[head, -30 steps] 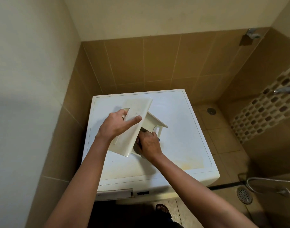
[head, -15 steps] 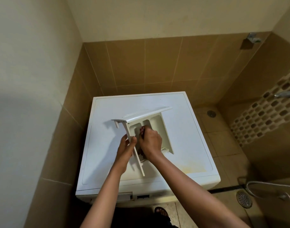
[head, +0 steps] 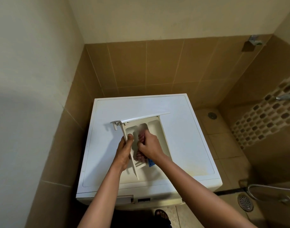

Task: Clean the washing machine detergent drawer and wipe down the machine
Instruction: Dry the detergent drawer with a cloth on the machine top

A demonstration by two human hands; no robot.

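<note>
Detergent drawer held tilted over washing machine top, mid-wipe.
We see L hand gripping its side wall to steady it; R hand fisted round cloth inside compartment.

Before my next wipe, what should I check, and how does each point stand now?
1. The drawer is out of the washing machine, over its top: ok.
2. The left hand grips the drawer's side wall: ok.
3. The right hand holds the cloth inside the drawer: ok.
4. Inside of the drawer clean: cannot tell.
5. Machine top clean: not ok, a yellowish stain shows near the front right.
</note>
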